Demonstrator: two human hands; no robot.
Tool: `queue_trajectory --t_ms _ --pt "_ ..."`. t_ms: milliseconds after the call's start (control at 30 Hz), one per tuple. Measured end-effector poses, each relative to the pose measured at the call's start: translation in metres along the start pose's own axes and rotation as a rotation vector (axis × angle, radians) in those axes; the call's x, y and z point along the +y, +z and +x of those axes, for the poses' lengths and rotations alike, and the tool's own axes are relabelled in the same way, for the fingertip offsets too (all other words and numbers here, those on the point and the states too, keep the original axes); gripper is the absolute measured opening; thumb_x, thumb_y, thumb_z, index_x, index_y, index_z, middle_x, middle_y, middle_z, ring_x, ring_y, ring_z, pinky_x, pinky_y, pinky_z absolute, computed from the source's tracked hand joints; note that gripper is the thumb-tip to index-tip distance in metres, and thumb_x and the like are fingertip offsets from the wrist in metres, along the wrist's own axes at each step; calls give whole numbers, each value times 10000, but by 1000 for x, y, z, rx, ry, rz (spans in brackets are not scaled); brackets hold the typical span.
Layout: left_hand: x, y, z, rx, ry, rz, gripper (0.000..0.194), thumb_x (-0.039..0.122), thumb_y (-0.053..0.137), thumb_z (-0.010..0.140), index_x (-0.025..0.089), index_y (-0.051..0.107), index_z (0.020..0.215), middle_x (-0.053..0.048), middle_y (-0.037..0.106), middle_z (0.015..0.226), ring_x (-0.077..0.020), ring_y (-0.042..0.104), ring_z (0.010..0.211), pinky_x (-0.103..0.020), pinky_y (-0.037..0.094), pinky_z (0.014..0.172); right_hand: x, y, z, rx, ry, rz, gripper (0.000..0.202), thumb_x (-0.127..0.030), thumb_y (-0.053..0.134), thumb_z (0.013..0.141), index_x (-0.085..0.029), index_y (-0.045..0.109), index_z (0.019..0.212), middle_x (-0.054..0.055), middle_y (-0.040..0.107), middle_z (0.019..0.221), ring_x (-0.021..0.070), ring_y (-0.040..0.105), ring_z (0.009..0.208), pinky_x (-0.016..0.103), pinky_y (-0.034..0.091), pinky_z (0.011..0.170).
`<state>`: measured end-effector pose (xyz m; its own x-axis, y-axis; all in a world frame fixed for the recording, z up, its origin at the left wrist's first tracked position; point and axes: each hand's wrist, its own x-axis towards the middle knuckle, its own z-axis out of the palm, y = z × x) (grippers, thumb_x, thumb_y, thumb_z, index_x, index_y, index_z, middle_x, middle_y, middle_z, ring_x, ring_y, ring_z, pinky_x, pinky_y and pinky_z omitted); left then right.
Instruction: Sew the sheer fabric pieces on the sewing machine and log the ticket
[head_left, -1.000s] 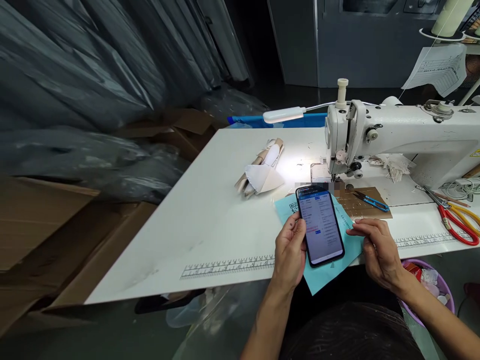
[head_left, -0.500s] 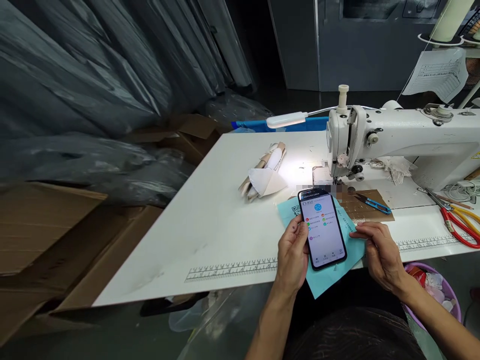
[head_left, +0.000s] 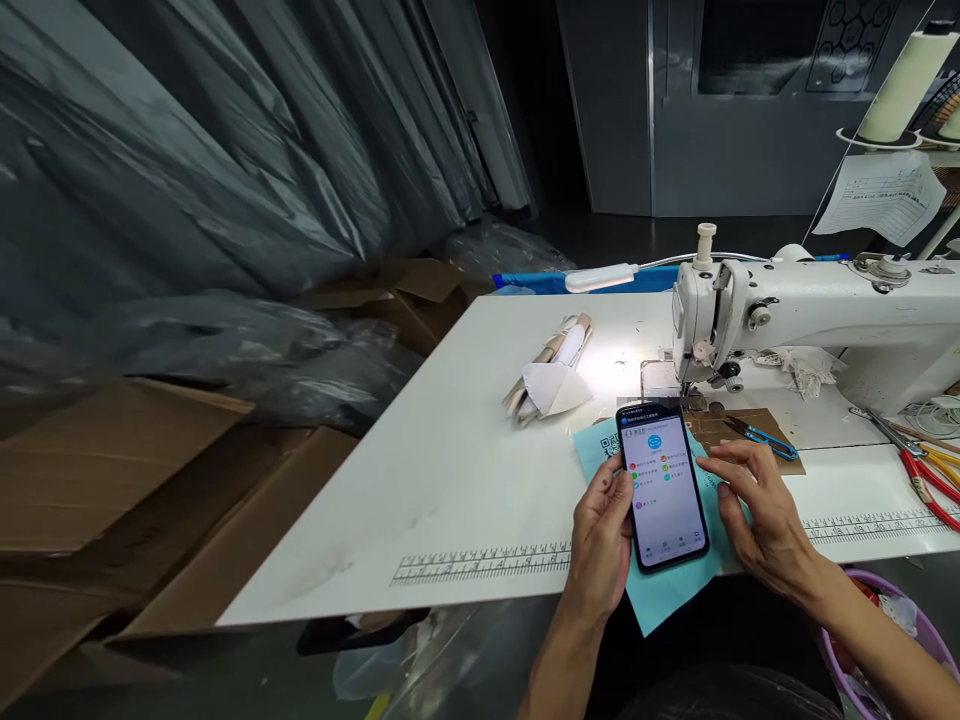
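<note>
My left hand [head_left: 602, 535] is closed around the left edge of a smartphone [head_left: 664, 500], thumb along its side. The lit screen shows a pale page with small coloured icons. Beneath the phone lies a light-blue paper sheet [head_left: 651, 603] with a printed square code, its lower corner hanging past the table edge. My right hand [head_left: 765, 515] hovers just right of the phone, holding nothing, its fingers apart and bent, the index fingertip close to the screen's right edge. Whether that fingertip touches the phone I cannot tell.
A white sewing machine [head_left: 832, 310] stands behind the phone on the white table [head_left: 450, 450]. Blue thread snips [head_left: 765, 440] lie on brown card; red-handled scissors [head_left: 926, 480] lie at right. A bundle of fabric pieces [head_left: 553, 370] is left of the needle. Cardboard boxes [head_left: 97, 470] flank the table.
My right hand has come off the blue sheet and lifted toward the phone's right edge, its fingers spreading. The view has tilted up slightly; the left hand keeps its hold.
</note>
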<state>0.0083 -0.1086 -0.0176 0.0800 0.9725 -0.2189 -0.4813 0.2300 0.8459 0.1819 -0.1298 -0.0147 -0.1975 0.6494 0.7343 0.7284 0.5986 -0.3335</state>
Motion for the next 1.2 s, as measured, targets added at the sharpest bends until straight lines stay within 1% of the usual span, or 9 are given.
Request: queue_trajectory --t_ms 133,267,400,633,767,900,1033,1133,1200 --pt "1 0 -1 -11 -9 -31 550 480 816 688 186 667 1128 -78 738 1033 -242 694 977 -309 560 807 0 7 5 -47 -3 -24 452 -39 394 881 -219 527 1274 121 477 1184 257 509 1079 443 536 832" --pt "2 1 -1 -23 -9 -56 569 484 824 678 185 663 1135 -81 737 1035 -254 690 995 -330 557 837 -1 12 10 -83 -35 -83 433 -64 395 897 -198 529 1286 149 437 1230 299 460 1139 510 510 870" --pt "3 1 -1 -26 -23 -60 607 487 822 680 179 648 1173 -92 734 1040 -264 692 986 -336 561 822 -2 14 16 -106 -53 -134 435 -90 414 894 -187 540 1298 161 400 1276 328 412 1198 556 474 918" --pt "3 1 -2 -18 -33 -70 629 487 834 669 173 644 1180 -107 717 1085 -281 685 1001 -339 555 831 -4 19 23 -142 -76 -179 421 -123 415 896 -168 571 1284 166 371 1286 340 386 1215 558 451 950" --pt "2 0 -1 -22 -28 -77 639 494 834 666 178 640 1185 -103 720 1076 -280 680 1014 -341 553 837 -6 18 24 -153 -71 -161 425 -118 410 903 -194 562 1292 160 351 1307 336 379 1230 557 454 949" --pt "2 -1 -1 -31 -26 -72 606 483 823 683 177 651 1177 -102 727 1056 -279 683 1007 -347 553 834 -5 10 23 -55 0 -53 425 -130 403 942 -241 525 1333 137 372 1315 298 403 1222 513 462 966" --pt "2 -1 -1 -12 -14 -60 596 479 827 675 172 667 1160 -96 734 1040 -274 682 1012 -334 553 826 4 6 18 7 125 117 409 -163 415 974 -265 475 1366 117 475 1201 249 501 1139 436 513 917" --pt "3 0 -2 -20 -8 -70 590 475 828 681 168 670 1160 -101 726 1081 -280 664 1066 -350 540 888 12 5 14 -31 308 275 328 -230 433 984 -251 516 1301 98 547 1118 217 594 1003 390 547 853" --pt "4 1 -2 -24 1 -78 581 469 830 681 169 676 1154 -100 724 1100 -280 653 1094 -356 527 925 14 4 13 -120 448 379 307 -299 439 985 -227 538 1266 99 583 1106 208 628 950 371 555 824"
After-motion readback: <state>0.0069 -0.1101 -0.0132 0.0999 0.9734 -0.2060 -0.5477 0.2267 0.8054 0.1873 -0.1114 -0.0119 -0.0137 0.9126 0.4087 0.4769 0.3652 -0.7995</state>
